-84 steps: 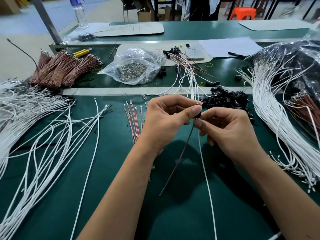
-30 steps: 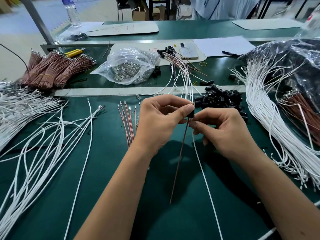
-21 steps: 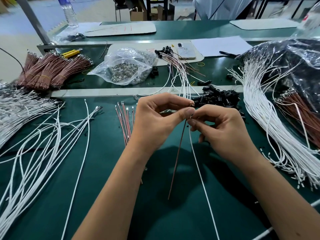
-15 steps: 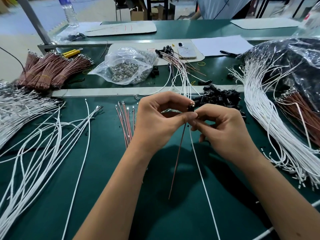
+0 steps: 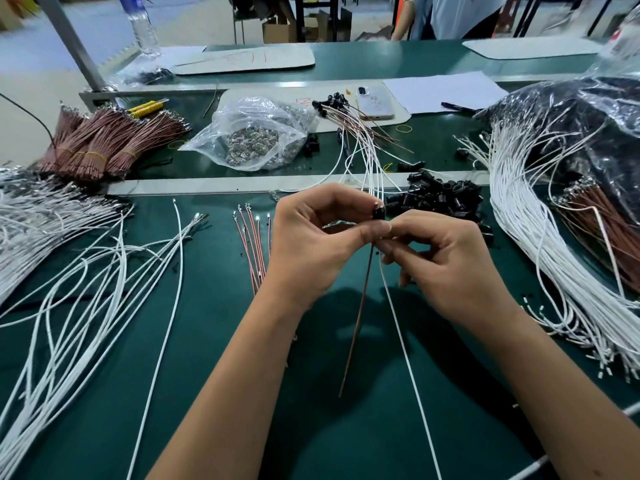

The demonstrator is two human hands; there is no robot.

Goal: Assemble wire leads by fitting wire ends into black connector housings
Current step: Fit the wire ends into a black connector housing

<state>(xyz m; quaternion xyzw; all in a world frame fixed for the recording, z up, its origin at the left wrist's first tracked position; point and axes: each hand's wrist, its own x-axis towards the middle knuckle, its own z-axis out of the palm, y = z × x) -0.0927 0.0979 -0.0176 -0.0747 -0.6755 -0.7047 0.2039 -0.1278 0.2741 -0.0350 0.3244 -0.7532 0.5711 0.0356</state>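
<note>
While both hands meet above the green surface [image 5: 346, 427], a small black housing [image 5: 379, 213] sits between their fingertips. Pinching it from the left, the left hand [image 5: 311, 244] has its thumb and forefinger curled round the housing. Just beside it, the right hand [image 5: 446, 261] has its fingers curled, pinching the wires right under the housing. A brown wire [image 5: 356, 320] and a white wire [image 5: 408, 362] hang down from that pinch toward the near edge, the brown one ending above the surface.

Behind the hands lies a heap of loose black housings [image 5: 440, 200]. A few short red wires [image 5: 252, 247] lie on the surface just left of the left hand, and long white wires [image 5: 86, 289] spread across the left side. Another thick sheaf of white wires [image 5: 540, 223] curves along the right. Farther back are bundles of brown wires [image 5: 104, 147], a clear bag of metal parts [image 5: 256, 136], and a phone [image 5: 375, 102].
</note>
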